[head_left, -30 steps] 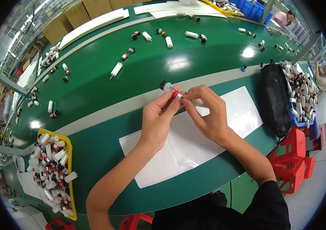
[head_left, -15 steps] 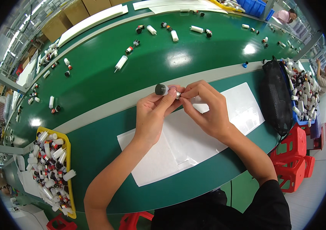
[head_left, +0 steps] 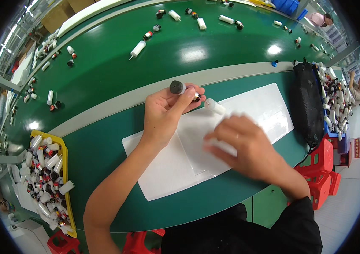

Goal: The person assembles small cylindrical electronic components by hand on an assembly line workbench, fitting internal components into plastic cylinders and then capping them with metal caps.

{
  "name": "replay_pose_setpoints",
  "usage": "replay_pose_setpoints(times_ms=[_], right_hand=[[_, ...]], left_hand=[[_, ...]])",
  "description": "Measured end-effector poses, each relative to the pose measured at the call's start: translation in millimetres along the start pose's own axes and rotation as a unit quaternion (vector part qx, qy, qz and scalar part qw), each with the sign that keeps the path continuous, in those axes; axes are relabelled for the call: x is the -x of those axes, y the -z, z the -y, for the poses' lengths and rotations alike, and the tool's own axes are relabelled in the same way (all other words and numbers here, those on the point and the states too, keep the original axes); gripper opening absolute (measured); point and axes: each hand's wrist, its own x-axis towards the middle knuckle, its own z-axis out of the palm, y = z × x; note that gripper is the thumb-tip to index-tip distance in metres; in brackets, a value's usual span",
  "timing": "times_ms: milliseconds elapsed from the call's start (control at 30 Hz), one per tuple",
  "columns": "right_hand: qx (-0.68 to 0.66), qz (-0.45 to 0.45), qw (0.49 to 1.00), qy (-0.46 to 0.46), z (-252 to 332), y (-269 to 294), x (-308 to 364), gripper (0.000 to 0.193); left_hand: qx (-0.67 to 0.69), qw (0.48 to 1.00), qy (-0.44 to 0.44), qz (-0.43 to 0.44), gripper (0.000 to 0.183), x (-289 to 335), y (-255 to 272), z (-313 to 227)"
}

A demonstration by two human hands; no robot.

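Observation:
My left hand (head_left: 167,108) is closed over the white paper's far edge. Thumb and fingers hold a small cylinder with a dark round cap (head_left: 177,87) and a cloudy body, and a smaller dark-ended piece (head_left: 196,97) pokes out by the fingertips. A white plastic tube (head_left: 215,106) with a narrow tip lies just right of those fingers, above the white paper sheet (head_left: 167,180). My right hand (head_left: 245,146) hovers over the paper, below the tube and apart from it. Motion smears its fingers, so whether they hold anything is unclear.
At the left stands a yellow tray (head_left: 65,178) heaped with white, red and black parts. A black mesh bag (head_left: 309,106) lies at the right, beside a heaped blue bin (head_left: 327,122). Beyond the grey rail, a green belt (head_left: 116,63) carries scattered parts. Red stools (head_left: 321,169) stand lower right.
My right hand has come away from the left hand, moving down and to the right. The white tube, mostly hidden before, now shows. My left hand still grips the capped cylinder.

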Motion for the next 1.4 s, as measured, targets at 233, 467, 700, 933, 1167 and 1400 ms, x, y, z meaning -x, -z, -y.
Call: replay_pose_setpoints(times_ms=[233,467,700,933,1167,1400], right_hand=[[-0.02,-0.002,1.0,0.013,18.2,-25.7,62.3,0.024],[-0.158,0.057,0.985,-0.048,18.9,-5.9,50.8,0.015],[-0.201,-0.072,0.972,-0.102,-24.6,29.4,-7.8,0.007],[-0.242,-0.044,0.964,-0.103,-49.9,24.7,-42.9,0.01],[-0.217,-0.018,0.969,-0.117,-44.7,24.7,-51.7,0.01],[-0.268,0.034,0.938,-0.216,-44.6,11.1,-46.8,0.05]], left_hand=[[0.016,0.999,0.001,0.033,0.018,-9.2,-13.4,-3.8],[0.064,0.996,0.018,0.05,0.021,-10.1,-9.6,1.1],[0.015,0.998,0.033,0.057,0.022,-10.2,-7.4,0.1],[0.007,0.996,0.016,0.083,0.024,-10.1,-5.0,4.7],[0.049,0.991,0.045,0.118,0.025,-15.7,2.1,0.0],[-0.045,0.988,-0.014,0.147,0.049,-2.3,15.5,9.0]])
